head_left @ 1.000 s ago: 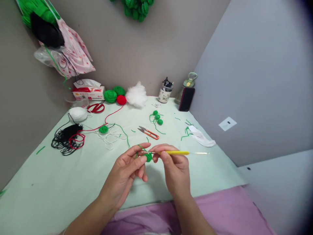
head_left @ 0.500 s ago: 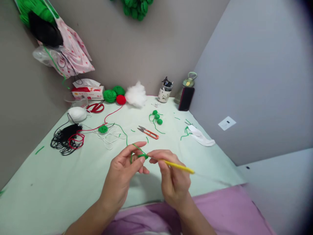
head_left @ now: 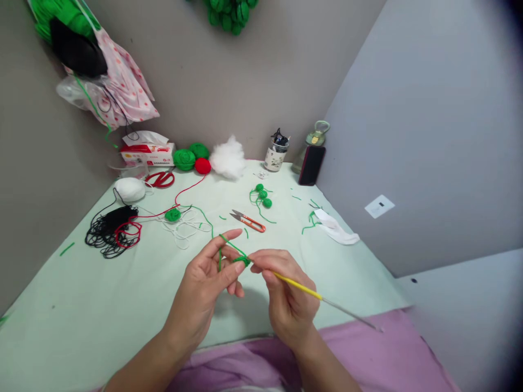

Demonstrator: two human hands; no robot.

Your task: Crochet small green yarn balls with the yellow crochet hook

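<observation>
Between thumb and fingers, my left hand [head_left: 204,280] pinches a small green crochet piece [head_left: 242,260]. Green yarn [head_left: 232,245] runs from that piece up over my raised left index finger. My right hand [head_left: 292,296] grips a crochet hook [head_left: 300,285] by its yellow handle, its tip at the green piece's right edge. The hook's grey metal rear end slants down to the right. Beyond my hands lie orange thread snips [head_left: 248,222] and several small green crocheted balls [head_left: 262,194]. The yarn leads back toward a small green yarn ball [head_left: 172,215] on the left.
Black yarn [head_left: 112,228], a white yarn ball [head_left: 129,189] and red scissors [head_left: 160,179] lie left. Along the wall stand a tissue box [head_left: 149,155], white stuffing [head_left: 227,158], a pen cup [head_left: 277,155] and a phone [head_left: 311,165]. White fabric [head_left: 337,227] lies right.
The hook has turned slightly in my right hand, and its rear end now shows sharply. My left index finger and the yarn over it have shifted slightly.
</observation>
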